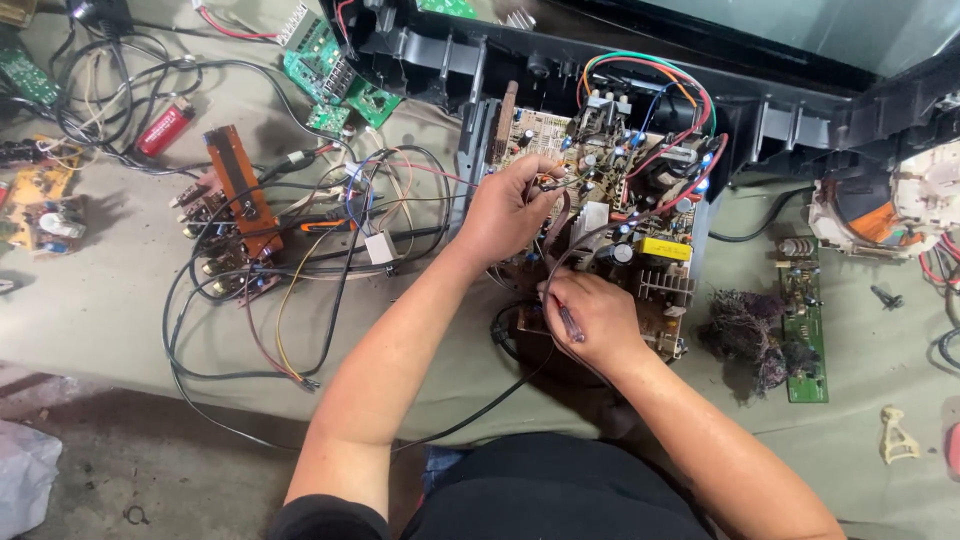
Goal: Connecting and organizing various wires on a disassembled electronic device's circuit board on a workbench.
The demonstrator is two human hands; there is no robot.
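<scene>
Your left hand [510, 210] pinches a wire [556, 182] over the circuit board [600, 190]. Your right hand [590, 320] grips a screwdriver [570, 322] at the board's near edge. A lighter [165, 127] lies far left of the board.

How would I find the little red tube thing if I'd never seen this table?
Start at the big circuit board under the two hands, then look far left across the tangle of black wires near the table's top left corner. There lies the small red cylinder, tilted, with a silvery tip. It is the only smooth, bright red thing among flat green and orange boards.
</scene>
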